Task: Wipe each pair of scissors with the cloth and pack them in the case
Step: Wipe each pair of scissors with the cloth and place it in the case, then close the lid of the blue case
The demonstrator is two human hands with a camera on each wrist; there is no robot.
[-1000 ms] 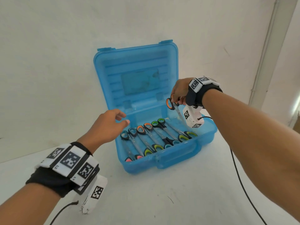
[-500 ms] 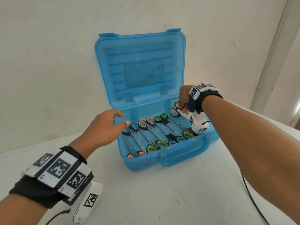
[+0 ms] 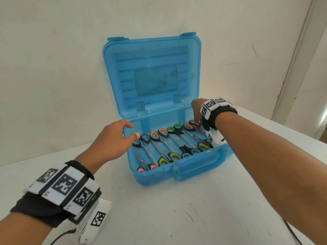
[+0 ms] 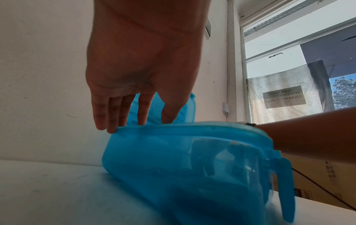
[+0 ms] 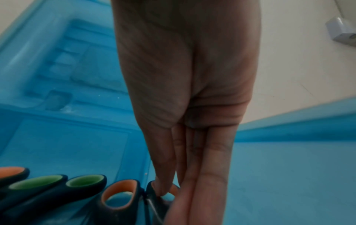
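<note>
A blue plastic case (image 3: 159,175) stands open on the white table, lid (image 3: 152,55) leaning back against the wall. Several scissors (image 3: 164,145) lie side by side in its tray, handles alternating front and back. My right hand (image 3: 196,121) pinches one loop of the orange-handled scissors (image 3: 188,126) at the right end of the row, down inside the tray. In the right wrist view the thumb tip sits in that loop of the scissors (image 5: 123,197). My left hand (image 3: 129,131) is open, fingertips (image 4: 113,129) touching the case's left rim (image 4: 173,130). No cloth is in view.
The table (image 3: 177,218) runs wide in front of the case, with a plain wall close behind. A black cable (image 3: 292,232) trails at the lower right. A cardboard box (image 4: 318,175) and a window show to the right in the left wrist view.
My right hand has lowered the orange-handled scissors from in front of the lid down into the tray at the right end of the row. The left hand stays by the left rim.
</note>
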